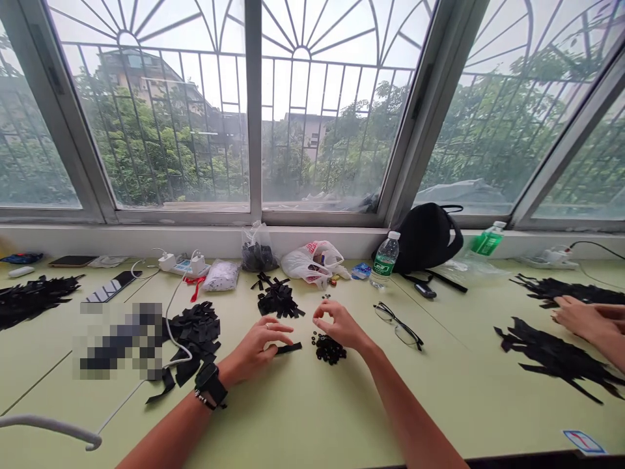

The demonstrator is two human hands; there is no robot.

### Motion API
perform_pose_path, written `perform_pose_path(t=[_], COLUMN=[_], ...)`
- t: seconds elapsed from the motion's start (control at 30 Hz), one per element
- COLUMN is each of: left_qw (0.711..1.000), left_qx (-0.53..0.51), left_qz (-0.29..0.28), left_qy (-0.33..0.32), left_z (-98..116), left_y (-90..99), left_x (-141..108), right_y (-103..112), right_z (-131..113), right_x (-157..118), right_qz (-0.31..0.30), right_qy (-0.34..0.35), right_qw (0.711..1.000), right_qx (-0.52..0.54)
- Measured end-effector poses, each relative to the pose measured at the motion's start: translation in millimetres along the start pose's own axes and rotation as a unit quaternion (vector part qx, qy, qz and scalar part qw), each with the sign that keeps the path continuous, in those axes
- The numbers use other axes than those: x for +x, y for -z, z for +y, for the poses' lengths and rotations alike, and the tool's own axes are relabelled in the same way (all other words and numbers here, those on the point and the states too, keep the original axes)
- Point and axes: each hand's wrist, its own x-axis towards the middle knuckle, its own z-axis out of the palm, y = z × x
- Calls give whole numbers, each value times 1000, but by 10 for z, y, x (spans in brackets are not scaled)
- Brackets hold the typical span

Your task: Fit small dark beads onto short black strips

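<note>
black strip (pixel 291 348) lies between hands, long axis roughly sideways, left end at left hand's (pixel 261 342) thumb; left nearer, fingers part-open, grip unclear. right hand (pixel 339 324) curls above black rings (pixel 331 350), can't tell if holding any.

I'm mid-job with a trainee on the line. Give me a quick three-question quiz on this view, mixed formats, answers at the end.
1. Which thing is at the fingertips of the left hand?
a) a water bottle
b) a short black strip
c) a white plastic bag

2. True or false: the eyeglasses lie on the table to the right of the pile of small black pieces.

3. Fill in: on the wrist of the left hand, next to a beaded bracelet, is a black ____.

Key: 1. b; 2. true; 3. watch
</note>
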Motion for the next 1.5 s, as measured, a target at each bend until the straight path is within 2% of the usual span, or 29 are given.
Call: perform_pose_path(t=[0.13, 0.33, 0.47, 0.63, 0.8, 0.9, 1.0, 1.17, 1.27, 1.5], left_qw=[1000, 998, 998, 999, 994, 991, 991, 993, 991, 986], left_qx=[3, 36, 48, 28, 41, 72, 94, 115, 132, 158], left_qz=[-17, -44, -47, -41, -98, -113, -98, -23, 1, -50], left_qy=[-1, -13, -16, 16, 19, 12, 2, 3, 9, 2], left_z=[-59, -39, -28, -18, -17, -17, -8, 60, 97, 42], left_y=[-16, -27, -31, 9, 52, 33, 0, 5, 31, 7], left_x=[5, -15, -48, -77, -58, -50, -57, -80, -84, -84], right_y=[99, 44, 8, -57, -122, -140, -150, -180, -202, -242], right_z=[14, -27, -7, 55, 59, 29, 2, -12, -13, -22], right_x=[-51, -66, -60, -53, -50, -59, -72, -88, -90, -83], right_qz=[-78, -109, -103, -85, -74, -73, -70, -65, -59, -38], right_qy=[-9, 20, 26, 23, 18, 20, 17, 23, 30, 54], right_qw=[997, 994, 994, 996, 997, 997, 997, 996, 996, 995], right_qx=[7, 14, 6, -9, -28, -31, -38, -59, -63, -69])
